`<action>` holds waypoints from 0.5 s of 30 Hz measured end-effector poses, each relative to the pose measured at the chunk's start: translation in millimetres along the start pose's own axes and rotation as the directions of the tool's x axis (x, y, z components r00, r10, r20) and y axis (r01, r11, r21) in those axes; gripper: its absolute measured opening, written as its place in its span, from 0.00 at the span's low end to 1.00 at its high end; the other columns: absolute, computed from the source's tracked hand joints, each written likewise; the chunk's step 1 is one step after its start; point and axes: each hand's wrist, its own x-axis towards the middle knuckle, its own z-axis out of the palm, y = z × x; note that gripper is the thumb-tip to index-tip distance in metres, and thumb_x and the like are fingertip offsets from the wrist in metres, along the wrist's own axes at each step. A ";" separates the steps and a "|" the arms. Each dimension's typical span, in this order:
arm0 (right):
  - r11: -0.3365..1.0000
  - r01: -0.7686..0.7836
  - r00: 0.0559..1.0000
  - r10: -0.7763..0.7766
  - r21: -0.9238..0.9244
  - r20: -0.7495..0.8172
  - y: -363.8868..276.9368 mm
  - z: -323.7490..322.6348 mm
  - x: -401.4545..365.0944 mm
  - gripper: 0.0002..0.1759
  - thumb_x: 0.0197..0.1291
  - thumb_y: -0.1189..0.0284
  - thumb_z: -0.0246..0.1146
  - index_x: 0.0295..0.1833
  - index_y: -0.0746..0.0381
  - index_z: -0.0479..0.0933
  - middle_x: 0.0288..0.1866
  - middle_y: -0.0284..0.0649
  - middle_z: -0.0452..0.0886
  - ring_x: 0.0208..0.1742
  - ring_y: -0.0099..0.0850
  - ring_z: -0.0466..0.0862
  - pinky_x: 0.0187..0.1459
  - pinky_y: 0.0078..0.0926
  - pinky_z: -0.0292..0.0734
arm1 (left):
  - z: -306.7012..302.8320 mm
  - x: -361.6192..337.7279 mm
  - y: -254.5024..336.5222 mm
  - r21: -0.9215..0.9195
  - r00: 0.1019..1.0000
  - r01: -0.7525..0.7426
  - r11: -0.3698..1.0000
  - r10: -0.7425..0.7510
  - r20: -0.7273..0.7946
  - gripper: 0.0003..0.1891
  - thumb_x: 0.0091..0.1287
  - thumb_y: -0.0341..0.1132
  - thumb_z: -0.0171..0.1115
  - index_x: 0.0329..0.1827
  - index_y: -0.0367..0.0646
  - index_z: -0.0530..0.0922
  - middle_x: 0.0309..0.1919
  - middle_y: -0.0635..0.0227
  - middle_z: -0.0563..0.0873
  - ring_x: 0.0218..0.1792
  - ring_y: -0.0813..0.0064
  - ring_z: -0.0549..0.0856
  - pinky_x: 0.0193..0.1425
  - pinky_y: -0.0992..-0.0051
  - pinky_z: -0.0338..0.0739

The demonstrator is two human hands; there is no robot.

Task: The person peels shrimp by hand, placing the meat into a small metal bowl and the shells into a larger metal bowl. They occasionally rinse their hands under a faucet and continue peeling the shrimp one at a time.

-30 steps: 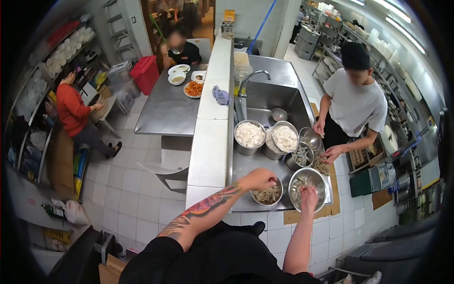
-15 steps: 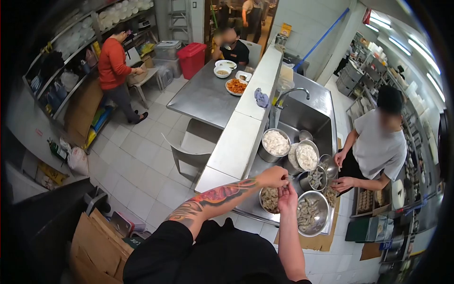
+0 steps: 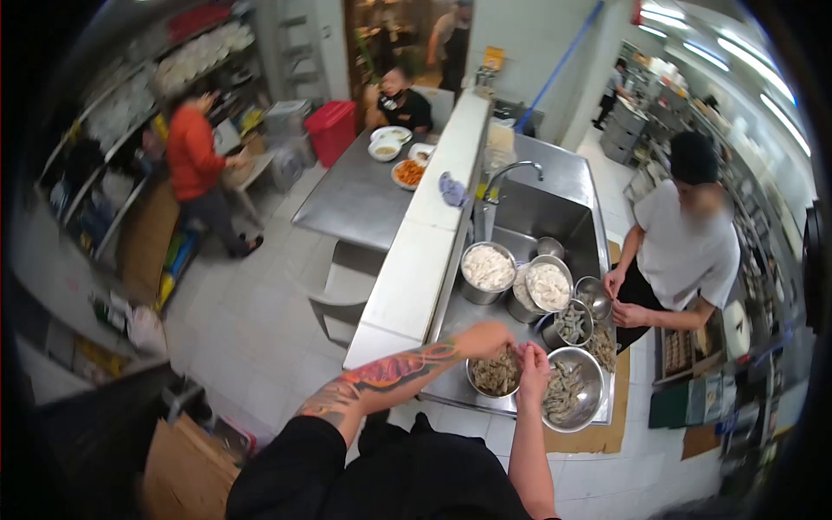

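Observation:
My left hand (image 3: 487,340), at the end of a tattooed forearm, is closed in a pinch over a steel pot (image 3: 494,378) of brownish-grey shells or shrimp. Right beside it, my right hand (image 3: 534,364) is also closed, with its fingertips meeting the left ones. Whatever lies between the fingers is too small and hidden to make out. A wide steel bowl (image 3: 593,400) to the right of my right hand holds grey unpeeled shrimp (image 3: 565,392). Beyond it stands a smaller pot with grey shrimp (image 3: 571,324). Two containers hold pale peeled-looking pieces (image 3: 488,267) farther back.
A sink (image 3: 555,217) with a tap (image 3: 511,169) lies behind the pots. Across the counter a co-worker (image 3: 689,234) has both hands near a small steel bowl (image 3: 594,295) and loose shells. A white-topped low wall (image 3: 416,260) divides the counter from a dining table (image 3: 338,195).
The view has shifted, so the scene sits slightly left. My hands have come lower relative to the pots, still together, and the right fingers have closed from a more cupped pose.

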 end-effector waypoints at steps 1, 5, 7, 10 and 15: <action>0.999 0.015 0.999 -0.014 0.032 -0.043 5.4 3.1 3.6 0.14 0.78 0.67 0.60 0.59 0.65 0.78 0.53 0.39 0.86 0.52 0.26 0.86 0.52 0.26 0.81 | -1.9 1.6 1.9 0.020 0.999 -0.033 0.999 0.032 0.041 0.12 0.59 0.32 0.64 0.45 0.43 0.87 0.39 0.51 0.90 0.43 0.47 0.88 0.47 0.53 0.82; 0.993 -0.048 0.998 0.052 -0.109 0.031 21.6 14.0 -14.1 0.14 0.77 0.68 0.62 0.58 0.66 0.81 0.47 0.36 0.88 0.45 0.23 0.86 0.45 0.21 0.82 | 13.9 1.8 0.5 0.012 0.994 -0.055 0.998 0.054 0.092 0.12 0.63 0.34 0.65 0.48 0.44 0.85 0.42 0.50 0.88 0.46 0.47 0.87 0.51 0.54 0.80; 0.994 -0.093 0.996 0.093 -0.063 -0.005 20.3 15.8 -21.5 0.14 0.77 0.68 0.62 0.58 0.67 0.81 0.46 0.36 0.88 0.43 0.23 0.87 0.43 0.21 0.83 | 17.7 1.3 -1.1 0.060 0.989 -0.045 0.997 0.036 0.145 0.13 0.63 0.34 0.65 0.49 0.43 0.84 0.42 0.50 0.88 0.46 0.46 0.86 0.51 0.54 0.80; 0.994 -0.078 0.995 0.082 -0.074 0.060 26.1 7.4 -23.1 0.14 0.76 0.68 0.63 0.57 0.67 0.82 0.43 0.35 0.88 0.39 0.22 0.87 0.41 0.21 0.83 | 6.1 1.2 6.3 -0.031 0.992 -0.049 0.998 0.053 0.113 0.14 0.63 0.33 0.66 0.51 0.42 0.83 0.43 0.50 0.87 0.46 0.48 0.87 0.51 0.56 0.80; 0.987 -0.157 0.980 0.159 -0.024 0.117 7.6 12.5 -24.2 0.14 0.75 0.67 0.64 0.55 0.65 0.84 0.38 0.31 0.86 0.34 0.19 0.83 0.36 0.20 0.80 | 0.4 5.5 4.9 -0.135 0.993 -0.117 0.984 0.114 -0.027 0.13 0.63 0.26 0.67 0.50 0.40 0.85 0.42 0.53 0.86 0.44 0.54 0.88 0.49 0.62 0.84</action>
